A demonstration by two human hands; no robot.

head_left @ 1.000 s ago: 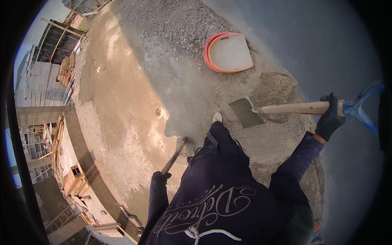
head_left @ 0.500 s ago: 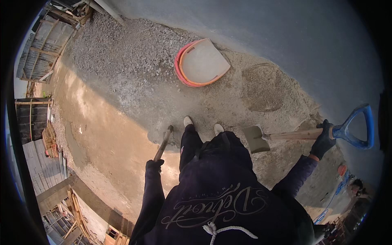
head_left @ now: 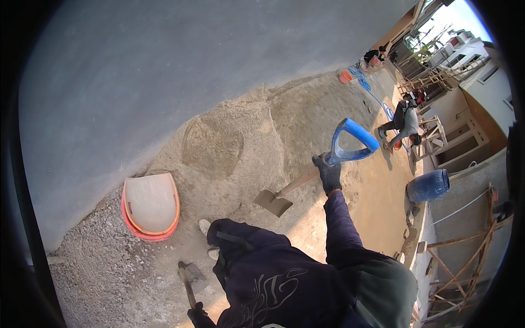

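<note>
My right hand (head_left: 330, 176), in a dark glove, is closed round the shovel's wooden shaft just below its blue D-shaped grip. The shovel (head_left: 299, 181) slants down to the left, with its square grey blade low near the ground. In my gloved left hand (head_left: 197, 314) is the wooden handle of a hoe (head_left: 187, 285); its flat metal head is close to the gravelly ground by my feet. Ahead of the hoe lies a stack of D-shaped scoop pans (head_left: 151, 203), pale grey inside, with orange and pink-red rims.
Grey gravel (head_left: 104, 268) and a sandy heap (head_left: 219, 136) lie along a grey wall (head_left: 164, 60). To the right are a blue barrel (head_left: 428, 186), a bent-over person (head_left: 405, 119), wooden frames and a blue hose. Farther off, another person crouches near an orange bucket (head_left: 345, 76).
My view has swung right, bringing the barrel and two people into sight. Both hands keep hold of their tools; the shovel's grip now points up and away.
</note>
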